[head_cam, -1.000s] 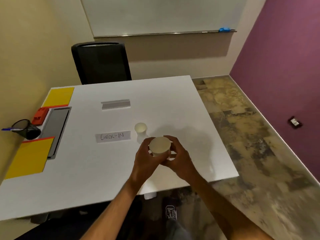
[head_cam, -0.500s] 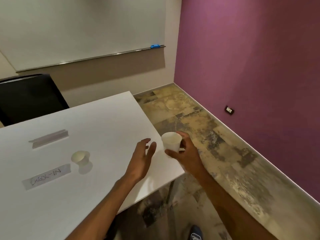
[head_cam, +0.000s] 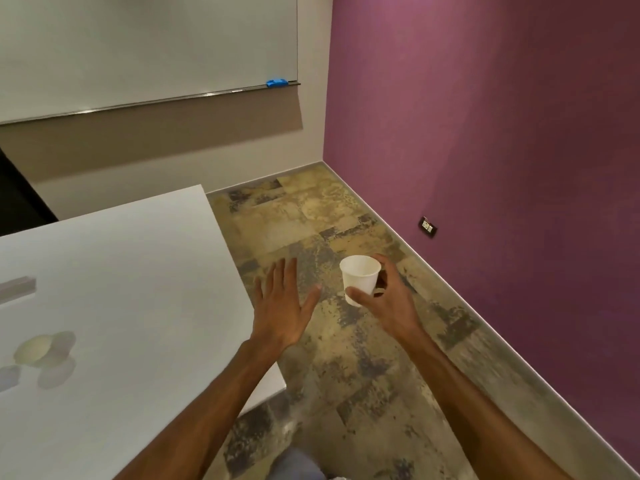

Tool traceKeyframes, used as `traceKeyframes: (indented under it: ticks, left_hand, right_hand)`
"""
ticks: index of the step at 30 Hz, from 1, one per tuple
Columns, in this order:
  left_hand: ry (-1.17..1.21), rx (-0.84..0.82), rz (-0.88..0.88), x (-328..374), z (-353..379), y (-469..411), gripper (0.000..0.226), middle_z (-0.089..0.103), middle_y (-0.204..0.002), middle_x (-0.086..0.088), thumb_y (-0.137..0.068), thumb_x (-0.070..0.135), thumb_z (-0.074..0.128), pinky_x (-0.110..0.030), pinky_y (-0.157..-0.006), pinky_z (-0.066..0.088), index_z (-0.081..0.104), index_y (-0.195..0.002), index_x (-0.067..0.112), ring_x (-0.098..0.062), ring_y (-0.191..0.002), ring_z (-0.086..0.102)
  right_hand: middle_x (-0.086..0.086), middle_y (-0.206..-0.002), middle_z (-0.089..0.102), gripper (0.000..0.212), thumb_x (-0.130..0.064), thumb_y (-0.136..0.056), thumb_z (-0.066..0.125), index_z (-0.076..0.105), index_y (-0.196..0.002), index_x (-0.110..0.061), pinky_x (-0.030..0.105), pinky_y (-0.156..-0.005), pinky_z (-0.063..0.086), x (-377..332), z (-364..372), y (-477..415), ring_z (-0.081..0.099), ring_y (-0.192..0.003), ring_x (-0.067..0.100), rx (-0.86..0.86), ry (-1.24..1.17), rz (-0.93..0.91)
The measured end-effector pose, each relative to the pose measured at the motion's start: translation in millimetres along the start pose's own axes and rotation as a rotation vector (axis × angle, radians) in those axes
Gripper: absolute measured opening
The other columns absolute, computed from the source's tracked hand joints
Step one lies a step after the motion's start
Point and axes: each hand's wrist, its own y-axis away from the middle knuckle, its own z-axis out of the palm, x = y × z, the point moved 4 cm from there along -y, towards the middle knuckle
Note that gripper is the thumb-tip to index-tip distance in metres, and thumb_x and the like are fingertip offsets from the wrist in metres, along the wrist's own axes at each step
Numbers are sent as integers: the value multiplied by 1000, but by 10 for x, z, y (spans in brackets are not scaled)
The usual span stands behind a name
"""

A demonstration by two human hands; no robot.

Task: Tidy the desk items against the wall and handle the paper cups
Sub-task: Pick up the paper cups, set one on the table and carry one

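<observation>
My right hand (head_cam: pixel 384 303) grips a white paper cup (head_cam: pixel 360 280), upright and held out over the floor to the right of the table. My left hand (head_cam: pixel 282 306) is flat and open with fingers spread, at the white table's right edge (head_cam: pixel 239 271), holding nothing. A second paper cup (head_cam: pixel 34 348) stands blurred on the table at the far left. A grey bar (head_cam: pixel 17 289) lies on the table beyond it, partly cut off by the frame.
The purple wall (head_cam: pixel 502 168) with a socket (head_cam: pixel 427 226) runs along the right. A whiteboard (head_cam: pixel 138 46) with a blue eraser (head_cam: pixel 276 82) on its ledge hangs ahead. Mottled floor (head_cam: pixel 346 341) lies between table and wall. A black chair's edge (head_cam: pixel 17 202) shows at left.
The view swung right, away from the desk. My left hand let go of the cup and opened; my right hand carried the cup off the table out over the floor.
</observation>
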Motion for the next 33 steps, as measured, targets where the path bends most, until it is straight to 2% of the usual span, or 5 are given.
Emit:
traceKeyframes:
  ticks: [10,13,17,24,33]
  left_hand:
    - [-62,-26,19,53,450,-1289,79,-12,-164,1,-91,74,9,-47,-122,-7,-7,-156,32,-19,-150,-13]
    - [-56,-32,-31,-11,507,-1792,81,-9,-164,-1,-89,74,10,-47,-121,-6,-5,-156,31,-21,-151,-8]
    - [-1,-86,-99,-105,510,-2472,77,-3,-165,-4,-95,66,30,-46,-120,2,6,-157,27,-24,-152,3]
    - [39,-100,-212,-242,397,-3486,73,16,-163,-6,-95,55,48,-50,-118,25,21,-155,23,-27,-147,25]
    - [44,6,-321,-707,307,-4537,69,30,-159,-5,-93,52,52,-46,-115,30,29,-152,22,-25,-142,34]
  right_hand:
    - [-7,-124,62,75,-38,-74,85,41,-134,-40,21,-75,57,341,-167,-1445,64,-106,12,-49,18,7]
    - [-5,-128,61,77,-37,-74,85,41,-137,-37,34,-83,60,393,-96,-2068,63,-109,16,-90,30,-1]
    - [-3,-129,61,78,-37,-75,85,40,-138,-37,39,-84,60,363,48,-2908,63,-110,19,-137,65,-15]
    - [-3,-129,60,81,-35,-77,83,38,-144,-32,30,-83,58,184,354,-4095,62,-109,17,-227,100,-95]
    - [-4,-120,62,76,-33,-78,84,40,-140,-32,29,-83,57,-30,1037,-5495,63,-104,15,-389,75,-169]
